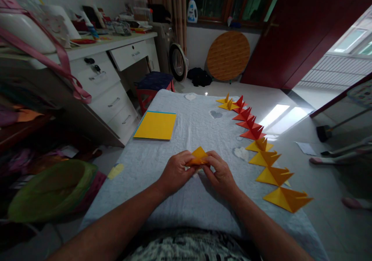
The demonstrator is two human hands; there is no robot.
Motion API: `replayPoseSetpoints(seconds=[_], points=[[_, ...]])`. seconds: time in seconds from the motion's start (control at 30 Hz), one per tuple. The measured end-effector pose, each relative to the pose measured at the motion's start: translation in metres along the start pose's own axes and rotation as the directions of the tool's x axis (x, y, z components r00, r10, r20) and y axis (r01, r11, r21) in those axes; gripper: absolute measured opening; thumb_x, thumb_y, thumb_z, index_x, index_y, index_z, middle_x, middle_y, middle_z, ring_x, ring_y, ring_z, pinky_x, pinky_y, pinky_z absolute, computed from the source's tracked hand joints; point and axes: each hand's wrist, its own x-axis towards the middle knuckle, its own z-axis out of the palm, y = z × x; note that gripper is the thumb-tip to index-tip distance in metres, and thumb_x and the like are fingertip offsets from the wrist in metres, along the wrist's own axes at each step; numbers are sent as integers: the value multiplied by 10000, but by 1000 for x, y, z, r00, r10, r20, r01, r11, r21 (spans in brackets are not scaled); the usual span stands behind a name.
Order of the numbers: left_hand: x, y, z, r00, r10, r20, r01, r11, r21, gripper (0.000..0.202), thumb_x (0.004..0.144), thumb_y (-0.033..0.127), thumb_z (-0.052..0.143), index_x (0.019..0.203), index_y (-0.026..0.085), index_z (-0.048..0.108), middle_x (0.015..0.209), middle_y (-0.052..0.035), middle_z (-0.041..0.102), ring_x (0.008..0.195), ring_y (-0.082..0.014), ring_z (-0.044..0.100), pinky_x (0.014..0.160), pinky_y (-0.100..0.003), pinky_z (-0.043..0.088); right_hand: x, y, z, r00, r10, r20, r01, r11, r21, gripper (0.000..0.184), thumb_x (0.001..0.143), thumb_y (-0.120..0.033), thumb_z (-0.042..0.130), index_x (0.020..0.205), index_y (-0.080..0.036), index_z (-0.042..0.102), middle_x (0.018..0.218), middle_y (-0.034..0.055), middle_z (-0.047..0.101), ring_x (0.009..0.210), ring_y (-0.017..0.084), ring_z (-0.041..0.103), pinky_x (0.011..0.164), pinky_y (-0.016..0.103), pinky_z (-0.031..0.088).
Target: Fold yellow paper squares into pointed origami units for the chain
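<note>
Between my two hands is a small folded piece of yellow origami paper (199, 153), held just above the cloth-covered table (197, 210). My left hand (178, 171) pinches its left side with thumb and fingers. On the other side, my right hand (220, 173) grips the right edge in the same way. The fingers hide much of the lower folds. A stack of square yellow paper (156, 126), with a blue edge showing, lies at the table's far left. Along the right side runs a row of folded paper cranes, several yellow (287, 199) and several red (252, 132).
A white desk with drawers (106, 86) stands at the left, with a stool (154, 83) by it. A green-lined bin (52, 191) is on the floor at left. Behind are an open washing machine (178, 62) and a round wooden tabletop (228, 55). Another person's feet (351, 203) show at right.
</note>
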Motion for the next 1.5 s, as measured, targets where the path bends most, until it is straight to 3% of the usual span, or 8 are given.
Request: replayPoseSetpoints(seconds=[0.2,0.33,0.47,0.67,0.77,0.87,1.03,1.5], points=[[2,-1,-4,993,-39,-112,31,997,-67,53,814,204,667,809,179,713,768,0,597,738,-155,579,695,-243,441,-3,7,0,980,117,-162,-111,993,43,357,852,-128,576,1191,-240,574,997,41,622,843,167,612,695,278,538],[3,-3,-6,990,-77,-117,67,994,-88,60,799,224,679,769,176,699,748,5,578,717,-153,558,668,-240,434,-2,7,-1,979,168,-115,-162,985,61,212,865,-142,565,1052,-223,623,887,21,627,773,156,617,682,275,531],[3,-3,-5,997,-60,-38,57,996,-62,80,822,244,678,846,207,745,821,-12,626,786,-171,598,723,-256,464,0,4,-1,986,142,-83,-141,990,16,127,867,-136,552,903,-212,647,819,16,636,730,155,617,670,277,520],[2,0,-9,998,-37,-43,32,993,-109,133,841,271,697,938,242,784,903,-32,697,867,-199,644,804,-290,494,-4,8,4,967,162,-194,-144,984,103,294,871,-161,594,1152,-243,571,932,27,651,809,159,652,734,294,565],[1,-2,-9,989,-81,-123,58,981,-184,125,822,257,711,916,214,782,927,-38,700,873,-195,653,813,-286,503,-5,8,4,945,192,-266,-164,979,122,238,878,-165,603,1100,-243,568,917,19,642,797,150,646,725,284,564],[1,-3,-9,974,-167,-151,114,944,-309,131,796,250,721,897,180,765,891,-37,702,820,-184,651,768,-276,509,-4,5,0,951,156,-267,-139,987,83,140,900,-155,584,1013,-236,602,898,16,634,800,148,638,718,280,553],[3,-2,-8,955,-292,-57,224,830,-511,195,748,290,758,872,141,734,767,-20,692,659,-145,604,650,-257,495,-2,-1,-3,971,87,-224,-83,996,30,185,926,-142,560,1060,-236,645,934,34,642,832,161,638,696,286,556],[3,-3,-7,921,-388,19,333,763,-554,256,730,356,785,746,119,690,686,-19,669,610,-127,578,607,-240,453,-3,-5,-4,979,-15,-204,16,1000,1,341,929,-69,541,1198,-252,641,1023,48,639,844,144,650,703,272,584]])
